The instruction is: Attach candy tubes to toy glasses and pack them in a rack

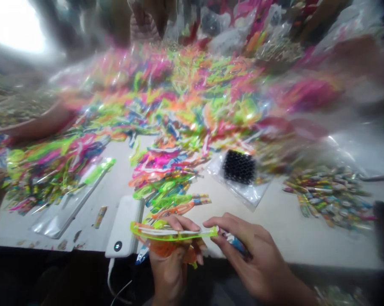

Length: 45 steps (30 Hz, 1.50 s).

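The green strip (pixel 147 232) is held lying left-right at lower centre, pinched at both ends by the closed left hand (pixel 171 263) and right hand (pixel 249 255); the pile (pixel 192 97) behind is blurred.

No text, label or number can be read. The white power bank (pixel 123 227) bears only a small round mark; the printed wrappers (pixel 332 199) far right of it are too blurred.

translucent glossy neon plastic strip (pixel 174 233), smooth white plastic power bank (pixel 124 226), crinkly clear glossy cellophane bag (pixel 246 193), matt pale tabletop (pixel 275 221), shiny printed foil wrappers (pixel 330 197)
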{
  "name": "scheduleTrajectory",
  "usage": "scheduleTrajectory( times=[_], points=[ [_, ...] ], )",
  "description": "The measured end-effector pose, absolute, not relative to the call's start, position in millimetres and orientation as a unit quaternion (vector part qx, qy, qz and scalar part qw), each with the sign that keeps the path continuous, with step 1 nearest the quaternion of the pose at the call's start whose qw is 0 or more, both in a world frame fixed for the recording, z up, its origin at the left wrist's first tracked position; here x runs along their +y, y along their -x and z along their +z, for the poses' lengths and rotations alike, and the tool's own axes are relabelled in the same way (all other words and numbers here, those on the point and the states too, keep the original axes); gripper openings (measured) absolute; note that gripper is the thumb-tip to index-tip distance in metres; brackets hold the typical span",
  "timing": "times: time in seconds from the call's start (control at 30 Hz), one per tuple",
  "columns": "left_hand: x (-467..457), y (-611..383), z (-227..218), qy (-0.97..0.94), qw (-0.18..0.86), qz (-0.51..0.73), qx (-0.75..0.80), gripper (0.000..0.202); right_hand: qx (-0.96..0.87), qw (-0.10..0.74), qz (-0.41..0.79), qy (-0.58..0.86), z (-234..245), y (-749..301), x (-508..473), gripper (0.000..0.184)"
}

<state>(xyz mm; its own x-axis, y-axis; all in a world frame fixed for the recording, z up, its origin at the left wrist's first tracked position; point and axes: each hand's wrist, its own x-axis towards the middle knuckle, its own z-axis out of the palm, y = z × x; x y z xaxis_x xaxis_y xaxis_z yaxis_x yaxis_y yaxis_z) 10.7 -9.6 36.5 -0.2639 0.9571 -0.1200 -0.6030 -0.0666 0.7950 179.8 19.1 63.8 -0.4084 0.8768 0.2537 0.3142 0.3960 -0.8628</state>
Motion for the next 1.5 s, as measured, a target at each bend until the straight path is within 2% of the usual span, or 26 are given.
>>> scheduleTrajectory(
  times=[0.13,0.27,0.4,0.47,0.53,0.63,0.7,0.73,0.87,0.93,1.03,1.17,1.3,1.4,1.5],
  points=[
    [-6.7,-6.5,26.7,-0.235,0.54,0.7,0.404,0.028,-0.755,0.413,0.352,0.368,50.5,-162.8,20.5,0.02],
    [0.0,-1.8,25.2,-0.176,0.5,0.709,0.465,0.035,-0.705,0.437,0.396,0.394,38.2,-150.5,32.5,0.016],
    [9.9,11.7,32.9,-0.061,0.48,0.731,0.481,0.045,-0.607,0.376,0.479,0.511,33.1,-143.4,64.0,0.04],
    [12.6,19.3,37.2,-0.032,0.5,0.741,0.447,0.054,-0.59,0.353,0.511,0.517,31.4,-138.7,83.0,0.05],
    [12.5,24.6,40.7,-0.027,0.534,0.733,0.421,0.053,-0.611,0.335,0.521,0.493,29.4,-133.8,99.5,0.056],
    [8.6,27.7,43.5,-0.03,0.577,0.714,0.395,0.043,-0.683,0.353,0.392,0.505,28.2,-131.1,112.5,0.057],
    [5.6,27.5,43.5,-0.038,0.595,0.699,0.395,0.045,-0.688,0.377,0.294,0.546,30.5,-133.9,110.7,0.052],
    [4.6,26.9,43.0,-0.041,0.599,0.691,0.402,0.048,-0.676,0.371,0.298,0.563,32.6,-136.3,106.7,0.048],
    [4.9,22.2,39.5,-0.061,0.593,0.669,0.443,0.056,-0.623,0.234,0.506,0.549,42.0,-145.9,78.4,0.042],
    [6.5,19.1,37.9,-0.079,0.581,0.668,0.458,0.052,-0.636,0.198,0.537,0.518,45.2,-149.8,63.6,0.036],
    [6.5,16.2,37.9,-0.124,0.583,0.649,0.473,0.048,-0.637,0.221,0.561,0.48,50.1,-157.9,48.4,0.033],
    [-2.9,18.0,42.8,-0.263,0.608,0.559,0.499,0.042,-0.596,0.246,0.6,0.473,64.1,-171.9,41.3,0.035],
    [-16.7,24.5,49.0,-0.409,0.594,0.455,0.523,0.037,-0.684,0.332,0.496,0.42,82.0,-182.4,41.2,0.014],
    [-23.5,27.9,56.6,-0.481,0.579,0.379,0.538,0.035,-0.743,0.351,0.441,0.361,88.6,-189.1,41.7,0.027],
    [-25.9,26.1,68.7,-0.513,0.571,0.309,0.562,0.035,-0.765,0.359,0.42,0.331,89.0,-196.9,40.2,0.029]
  ],
)
